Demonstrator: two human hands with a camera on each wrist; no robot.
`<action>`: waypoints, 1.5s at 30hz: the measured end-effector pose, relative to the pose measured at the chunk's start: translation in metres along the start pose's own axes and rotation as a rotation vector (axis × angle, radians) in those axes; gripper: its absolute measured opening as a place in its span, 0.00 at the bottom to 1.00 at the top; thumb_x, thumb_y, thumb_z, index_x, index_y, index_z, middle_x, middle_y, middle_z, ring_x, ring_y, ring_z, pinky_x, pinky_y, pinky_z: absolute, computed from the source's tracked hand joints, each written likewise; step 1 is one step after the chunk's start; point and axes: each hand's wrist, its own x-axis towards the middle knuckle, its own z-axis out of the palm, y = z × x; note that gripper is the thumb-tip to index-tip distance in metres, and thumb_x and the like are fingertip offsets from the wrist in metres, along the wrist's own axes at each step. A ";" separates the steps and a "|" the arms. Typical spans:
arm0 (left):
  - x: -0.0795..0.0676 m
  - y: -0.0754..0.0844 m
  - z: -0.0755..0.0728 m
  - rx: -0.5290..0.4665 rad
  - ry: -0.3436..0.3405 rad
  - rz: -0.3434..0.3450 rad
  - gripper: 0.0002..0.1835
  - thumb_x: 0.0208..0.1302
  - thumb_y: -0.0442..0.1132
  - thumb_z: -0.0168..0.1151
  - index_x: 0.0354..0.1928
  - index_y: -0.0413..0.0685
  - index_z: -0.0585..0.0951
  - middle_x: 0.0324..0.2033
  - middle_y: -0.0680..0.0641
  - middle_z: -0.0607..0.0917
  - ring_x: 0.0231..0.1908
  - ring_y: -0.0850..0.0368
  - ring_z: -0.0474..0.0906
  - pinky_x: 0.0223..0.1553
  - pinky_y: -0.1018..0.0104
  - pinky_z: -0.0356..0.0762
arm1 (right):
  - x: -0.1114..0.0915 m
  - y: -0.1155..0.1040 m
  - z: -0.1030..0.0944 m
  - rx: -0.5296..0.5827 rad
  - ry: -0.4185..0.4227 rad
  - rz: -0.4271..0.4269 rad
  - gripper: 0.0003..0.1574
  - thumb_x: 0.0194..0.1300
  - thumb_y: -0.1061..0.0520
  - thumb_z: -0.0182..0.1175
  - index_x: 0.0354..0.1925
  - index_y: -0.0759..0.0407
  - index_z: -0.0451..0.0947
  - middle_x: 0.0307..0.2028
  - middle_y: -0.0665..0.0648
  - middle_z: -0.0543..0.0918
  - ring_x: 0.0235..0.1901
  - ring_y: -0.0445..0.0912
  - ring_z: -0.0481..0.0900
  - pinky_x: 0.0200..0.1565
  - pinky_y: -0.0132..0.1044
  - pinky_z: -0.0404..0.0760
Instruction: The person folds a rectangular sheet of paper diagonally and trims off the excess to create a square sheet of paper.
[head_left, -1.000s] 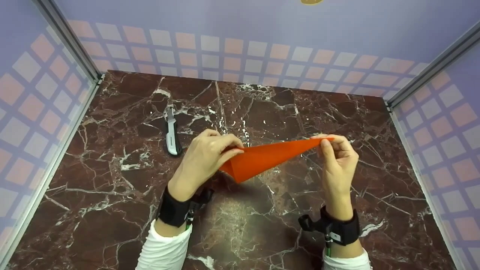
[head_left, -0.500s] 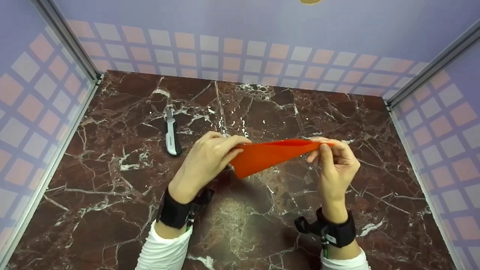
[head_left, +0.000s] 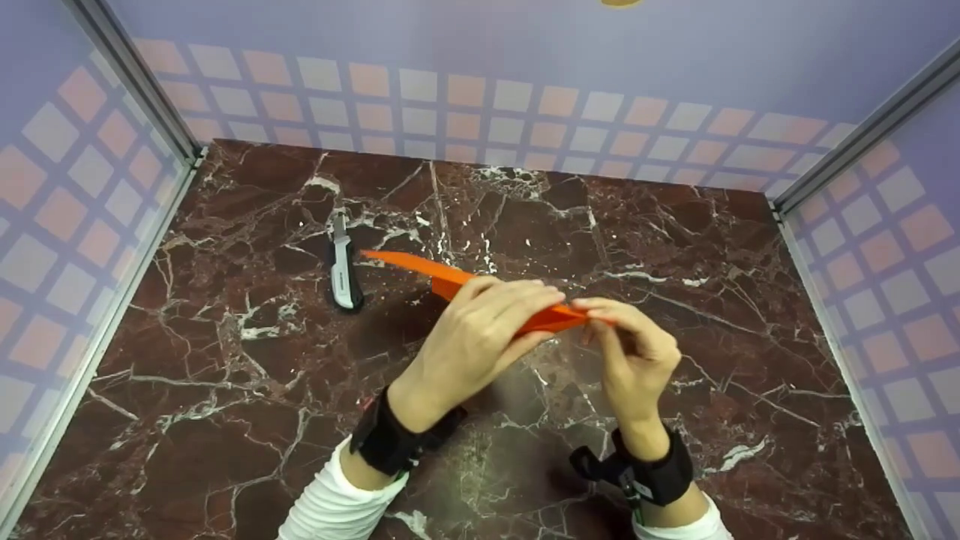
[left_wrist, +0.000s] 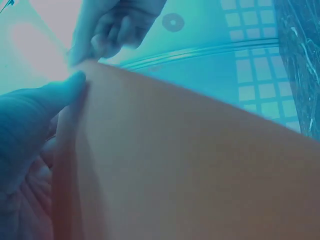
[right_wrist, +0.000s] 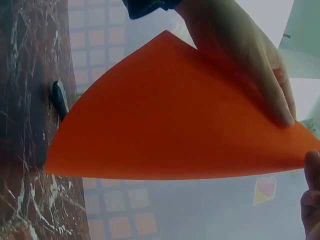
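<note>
An orange paper sheet, folded over with a curved outer edge, is held in the air between both hands. My left hand grips it near the middle, thumb below and fingers over the top. At the sheet's narrow right tip, my right hand pinches it between thumb and fingers. The right wrist view shows the paper's broad face widening away from that tip. In the left wrist view the left thumb presses against the paper, and its wide side hides much of the scene.
A utility knife with its blade out lies on the dark red marbled table, left of the paper. Small white flecks show behind the hands. Patterned panels enclose the back and both sides.
Both hands have come closer together, the left moving right along the paper and the right moving left and down. The sheet's wide end now extends left past the left hand, toward the knife.
</note>
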 end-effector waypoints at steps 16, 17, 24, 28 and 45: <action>0.000 -0.006 0.017 0.067 0.015 0.075 0.09 0.72 0.43 0.68 0.47 0.46 0.89 0.42 0.51 0.93 0.41 0.59 0.89 0.47 0.65 0.83 | -0.001 -0.003 0.000 0.005 -0.053 0.094 0.24 0.68 0.52 0.72 0.31 0.74 0.83 0.44 0.56 0.85 0.45 0.47 0.83 0.44 0.30 0.84; 0.000 -0.007 0.017 0.066 0.021 0.082 0.09 0.72 0.42 0.68 0.47 0.47 0.90 0.42 0.51 0.93 0.40 0.59 0.89 0.47 0.65 0.83 | -0.002 -0.003 0.000 0.005 -0.055 0.099 0.24 0.68 0.52 0.73 0.31 0.74 0.83 0.44 0.56 0.85 0.45 0.47 0.83 0.44 0.31 0.84; -0.001 -0.009 0.018 0.065 0.050 0.087 0.09 0.71 0.41 0.69 0.46 0.46 0.90 0.41 0.51 0.93 0.39 0.59 0.89 0.46 0.65 0.84 | -0.002 0.002 -0.002 0.029 -0.099 0.129 0.25 0.69 0.52 0.73 0.32 0.75 0.81 0.45 0.56 0.84 0.45 0.48 0.82 0.43 0.29 0.83; -0.001 -0.010 0.020 0.061 0.066 0.067 0.09 0.70 0.43 0.69 0.45 0.46 0.90 0.40 0.52 0.93 0.38 0.60 0.89 0.45 0.65 0.83 | -0.001 0.005 -0.004 -0.008 -0.139 0.133 0.25 0.68 0.51 0.74 0.32 0.74 0.82 0.46 0.54 0.84 0.45 0.47 0.81 0.45 0.30 0.82; 0.000 -0.014 0.022 -0.064 0.123 0.085 0.07 0.69 0.37 0.69 0.44 0.43 0.90 0.45 0.46 0.90 0.49 0.51 0.86 0.59 0.63 0.82 | 0.001 0.014 -0.007 -0.194 -0.174 0.016 0.22 0.68 0.48 0.72 0.32 0.68 0.87 0.49 0.54 0.85 0.48 0.45 0.80 0.48 0.34 0.79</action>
